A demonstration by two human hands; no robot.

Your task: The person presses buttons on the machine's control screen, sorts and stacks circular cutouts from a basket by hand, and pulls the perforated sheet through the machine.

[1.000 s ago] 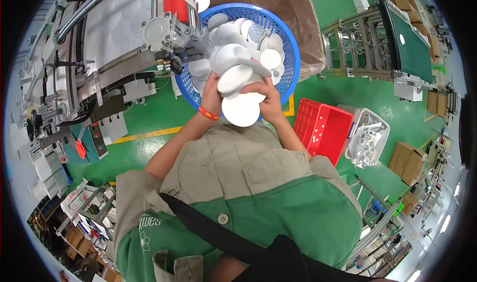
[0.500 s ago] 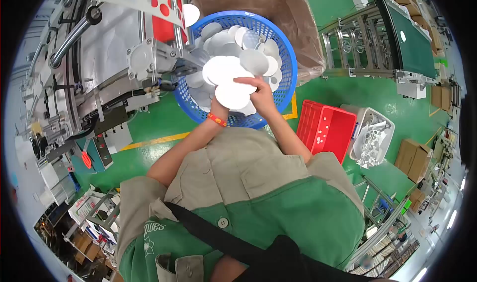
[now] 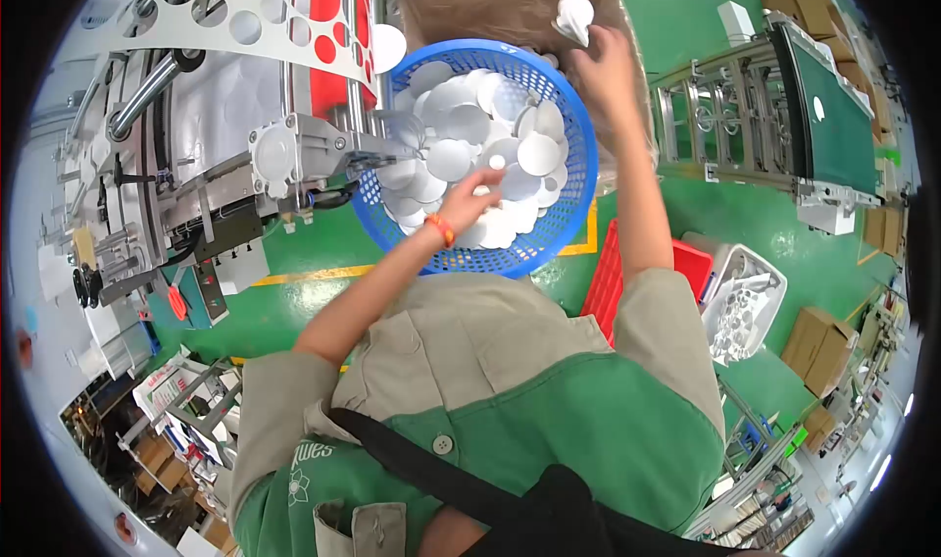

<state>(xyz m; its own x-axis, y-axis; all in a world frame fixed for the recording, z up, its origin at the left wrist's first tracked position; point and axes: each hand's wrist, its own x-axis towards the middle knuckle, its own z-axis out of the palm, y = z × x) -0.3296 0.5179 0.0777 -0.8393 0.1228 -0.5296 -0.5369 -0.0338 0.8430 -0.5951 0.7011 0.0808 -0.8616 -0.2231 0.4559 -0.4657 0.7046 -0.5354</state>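
Note:
My left hand [image 3: 467, 207] is over the blue basket [image 3: 586, 155], its fingers apart and just above the discs, holding nothing that I can see. Many thin white discs [image 3: 450, 160] of different sizes lie loosely heaped in that basket. A small white disc [image 3: 497, 162] is close to the left fingertips. Further out, my right hand [image 3: 610, 72] reaches over the lined box [image 3: 461, 6] with its fingers spread. Just beyond the right fingertips, a white disc-like piece with a crumpled tail [image 3: 574, 14] appears in the air, apart from the hand.
A machine [image 3: 284, 155] stands at left, its arm reaching over the basket rim. From it runs a white web with round holes [image 3: 186, 13]. A red crate [image 3: 605, 292] and a whitish bin of scraps [image 3: 750, 307] sit to the right, near a green conveyor [image 3: 823, 106].
The stack of white discs that both hands held over the basket is gone from them. My right hand has swung up and right to the lined box; my left hand stays over the basket.

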